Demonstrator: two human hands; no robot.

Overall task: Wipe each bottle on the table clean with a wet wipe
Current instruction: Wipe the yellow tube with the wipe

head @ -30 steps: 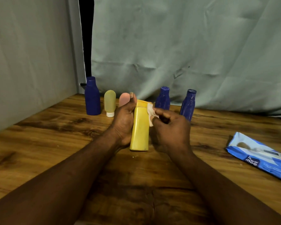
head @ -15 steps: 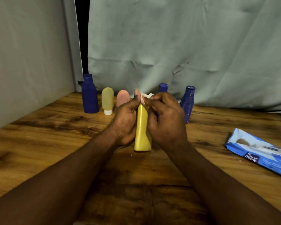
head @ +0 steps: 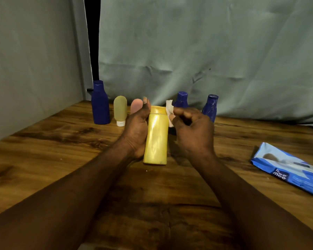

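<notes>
L hand [head: 135,130] grips the tall yellow plastic bottle [head: 156,138] from its left side, thumb up by the cap, over the wooden table [head: 61,150]. R hand [head: 192,130] pinches a crumpled white wet wipe [head: 169,109] at the bottle's upper right edge. Behind: big dark-blue plastic bottle [head: 100,105], green squeeze tube [head: 120,109], pink squeeze tube [head: 136,105]. Blue wipes pack [head: 287,170] lies far right.

Both my forearms stretched forward, hands close together.
My left hand [head: 136,131] grips the yellow bottle [head: 156,138] from its left, thumb pointing up; my right hand [head: 192,131] pinches the wet wipe [head: 169,110] in curled fingers beside the bottle's top.
</notes>
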